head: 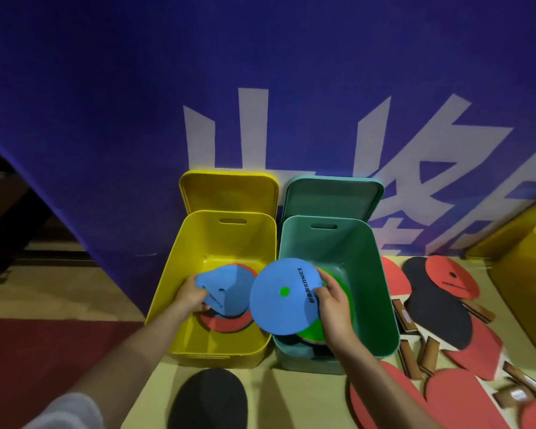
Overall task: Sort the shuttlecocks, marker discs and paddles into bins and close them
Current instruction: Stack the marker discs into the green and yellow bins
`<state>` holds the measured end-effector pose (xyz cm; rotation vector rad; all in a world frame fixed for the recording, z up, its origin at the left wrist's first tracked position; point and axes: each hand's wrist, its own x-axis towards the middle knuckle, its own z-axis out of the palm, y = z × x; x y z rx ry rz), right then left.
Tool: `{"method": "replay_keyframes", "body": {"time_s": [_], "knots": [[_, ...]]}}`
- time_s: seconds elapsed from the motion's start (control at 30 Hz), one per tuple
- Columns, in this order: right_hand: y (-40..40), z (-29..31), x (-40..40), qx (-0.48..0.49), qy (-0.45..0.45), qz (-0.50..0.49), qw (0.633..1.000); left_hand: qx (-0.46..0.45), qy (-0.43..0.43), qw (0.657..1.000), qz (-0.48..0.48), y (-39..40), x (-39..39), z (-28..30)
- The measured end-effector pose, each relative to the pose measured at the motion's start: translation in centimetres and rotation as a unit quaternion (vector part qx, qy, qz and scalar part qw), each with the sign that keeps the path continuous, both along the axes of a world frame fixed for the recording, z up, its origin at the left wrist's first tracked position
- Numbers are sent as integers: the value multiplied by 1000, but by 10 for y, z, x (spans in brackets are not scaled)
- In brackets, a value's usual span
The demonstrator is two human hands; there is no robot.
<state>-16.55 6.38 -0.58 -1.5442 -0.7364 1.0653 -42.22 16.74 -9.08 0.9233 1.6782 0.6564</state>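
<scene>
Readable print: "SONICE" in black on the blue disc [283,297], preceded by blurred characters I can't make out; green dot at its centre. Large white characters on the blue banner [260,72] behind — cropped, not legible.

Right hand [333,308] pinches that blue disc at its right edge, together with a green disc [338,317] under it, holding both over the near-left corner of the green bin [375,274]. Bin contents below the discs are dark, can't tell what they are.

Left hand [191,297] is inside the yellow bin [180,261], fingers curled on the edge of a second blue disc [226,292] lying on red discs [226,323] at the bottom.

Both bins touch side by side; the yellow lid [228,188] and green lid [331,196] stand behind them against the banner.

Paddles [440,308] — red and black faces, wooden handles — are piled on the table just right of the green bin. One black paddle [208,397] lies near the table's front edge, below the yellow bin. Another yellow container [526,289] sits at far right.
</scene>
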Motion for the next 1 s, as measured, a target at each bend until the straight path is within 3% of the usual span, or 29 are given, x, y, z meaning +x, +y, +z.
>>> {"method": "replay_keyframes", "body": {"time_s": [0.13,0.2,0.27,0.3,0.4,0.57,0.73,0.8,1.0], "knots": [[1,-5,-3,-9,-9,-6,1000,-74,10,996,-51,7,0,-18],[2,-4,-6,-11,-10,-5,1000,-60,111,987,-102,11,-3,-25],[5,1,-11,-9,-9,-1,1000,10,277,948,-159,12,-7,-14],[8,3,-14,-8,-11,5,1000,68,312,933,-167,8,-8,2],[23,16,-26,7,-32,39,999,246,315,899,-181,3,-21,35],[65,14,-68,-12,-153,174,973,336,373,837,-217,-3,-53,64],[89,-13,-117,-51,-283,292,912,228,327,900,-176,-14,-66,49],[97,-21,-126,-66,-308,312,896,220,332,899,-180,-15,-63,46],[118,-59,-123,-158,-245,238,926,241,323,907,-123,-14,-62,44]]}}
